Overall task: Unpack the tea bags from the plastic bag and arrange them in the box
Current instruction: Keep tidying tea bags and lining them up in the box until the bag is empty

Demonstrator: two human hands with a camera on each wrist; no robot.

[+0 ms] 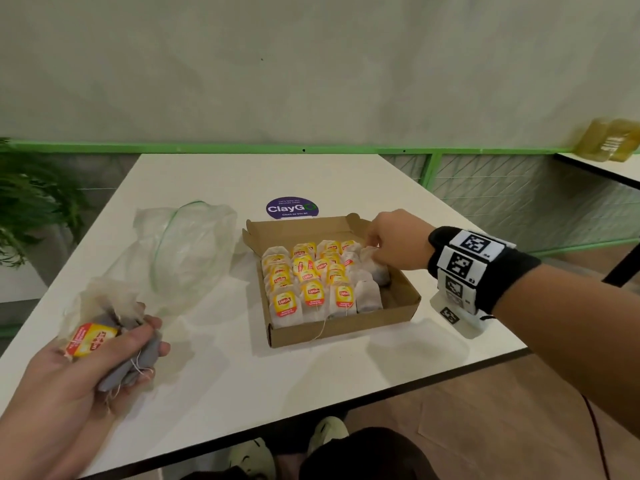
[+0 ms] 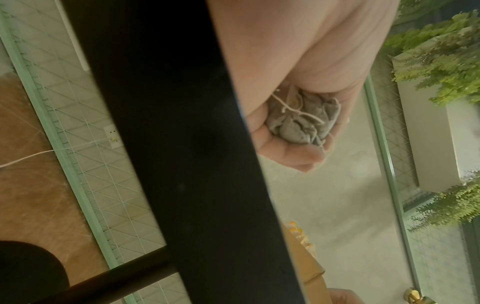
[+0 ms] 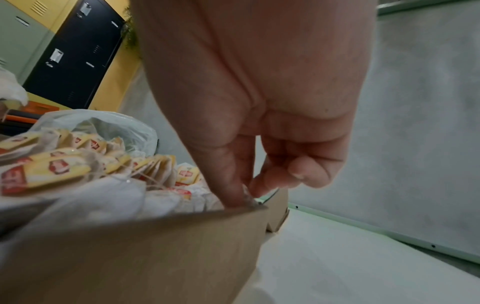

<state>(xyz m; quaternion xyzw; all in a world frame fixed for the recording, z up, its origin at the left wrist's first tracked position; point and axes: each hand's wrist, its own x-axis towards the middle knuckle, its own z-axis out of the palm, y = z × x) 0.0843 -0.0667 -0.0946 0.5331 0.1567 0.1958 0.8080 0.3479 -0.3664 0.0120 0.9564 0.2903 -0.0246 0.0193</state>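
An open cardboard box (image 1: pixel 346 329) sits mid-table with several tea bags (image 1: pixel 311 278) standing in rows, yellow tags up. My right hand (image 1: pixel 375 245) reaches into the box's far right corner and pinches a tea bag (image 1: pixel 375 268) there; in the right wrist view thumb and forefinger (image 3: pixel 233 189) pinch its top edge just inside the box wall (image 3: pixel 155 246). My left hand (image 1: pixel 114 355) hovers at the table's near left, gripping a bunch of tea bags (image 1: pixel 104 337) (image 2: pixel 303 119). The clear plastic bag (image 1: pixel 187 251) lies crumpled left of the box.
A round purple sticker (image 1: pixel 292 207) is on the white table (image 1: pixel 242 368) behind the box. A green rail (image 1: pixel 207 147) and wall run behind. A plant (image 1: pixel 31 202) stands at the left. A second table (image 1: pixel 616 168) is at the far right.
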